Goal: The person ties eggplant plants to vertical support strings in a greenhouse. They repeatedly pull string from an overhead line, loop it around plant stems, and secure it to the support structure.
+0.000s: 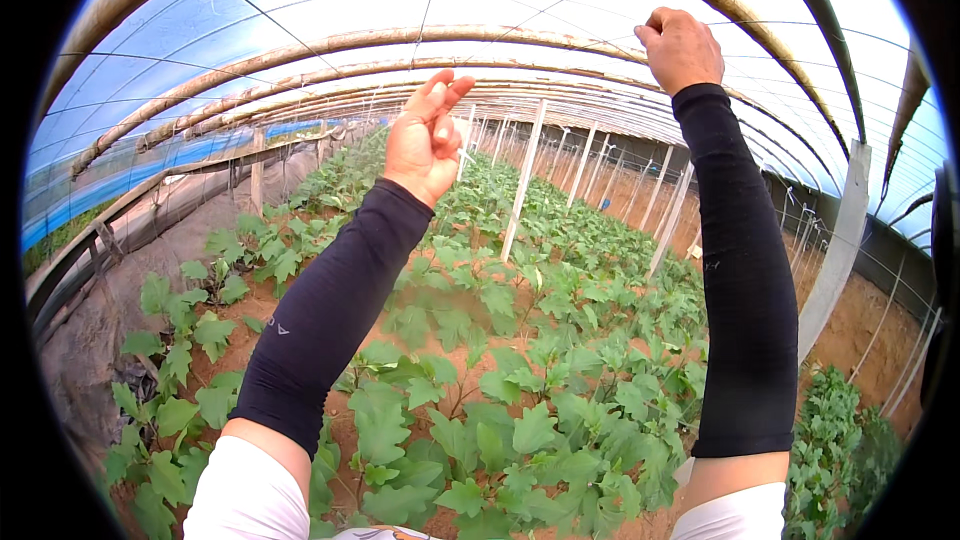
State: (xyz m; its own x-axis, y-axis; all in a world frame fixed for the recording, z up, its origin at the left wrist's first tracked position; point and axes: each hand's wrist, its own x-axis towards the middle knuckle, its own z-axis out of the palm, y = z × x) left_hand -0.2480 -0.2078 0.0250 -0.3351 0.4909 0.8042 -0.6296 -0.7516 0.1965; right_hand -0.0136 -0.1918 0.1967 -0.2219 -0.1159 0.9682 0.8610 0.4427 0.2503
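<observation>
Both my arms, in dark sleeves, reach up inside a plastic-covered greenhouse. My left hand (429, 136) is raised at the centre, palm partly towards me, with some fingers curled and others extended; a small pale bit shows by its edge, and whether it is held cannot be told. Higher at the right, my right hand (684, 49) has its fingers curled, thumb against the forefinger; what may be between them is hidden. Thin wires (430, 4) run overhead, near both hands in the picture. Below my arms grow rows of leafy green plants (536, 427) in brown soil.
Curved wooden poles (480, 34) span the roof. A pale post (525, 180) stands among the plants ahead, and a thick concrete post (836, 262) is close on the right. Along the left runs a low, sheet-covered wall (184, 202) with a rail. More thin posts line the right side.
</observation>
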